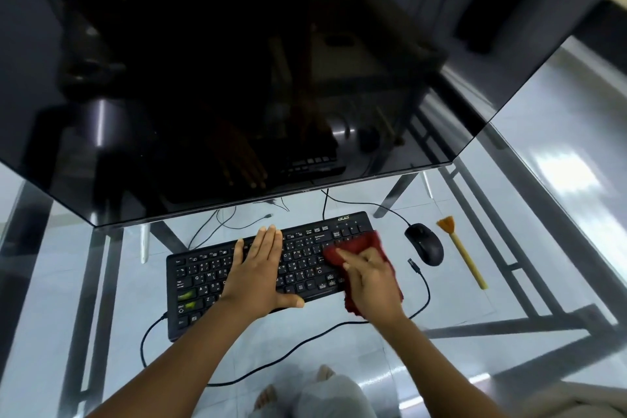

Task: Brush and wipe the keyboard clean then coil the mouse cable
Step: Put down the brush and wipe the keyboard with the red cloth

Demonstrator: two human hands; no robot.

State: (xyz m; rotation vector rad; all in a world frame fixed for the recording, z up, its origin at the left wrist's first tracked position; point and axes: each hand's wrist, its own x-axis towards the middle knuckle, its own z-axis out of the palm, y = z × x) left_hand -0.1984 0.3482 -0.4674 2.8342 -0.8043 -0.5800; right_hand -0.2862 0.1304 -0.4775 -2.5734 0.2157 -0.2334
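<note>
- Head view: wiping stage, judged from cloth on keys and brush laid aside.
- Keyboard (pixel 203 278): black, mid glass worktop (pixel 509 180), below monitor (pixel 237 78) edge.
- Left hand (pixel 261 268): released, fingers straight, flat on middle keys, thumb at front edge; likely bracing against sliding.
- Right hand (pixel 369 278): grasping red cloth (pixel 356 244), pressed on keyboard's 3 o'clock end.
- Mouse (pixel 425 244): 3 o'clock of keyboard, apart; mouse cable (pixel 373 204) trailing toward 10 o'clock, uncoiled.
- Brush (pixel 463 254): 3 o'clock of mouse, bristles toward 12 o'clock, outside wiping path.
</note>
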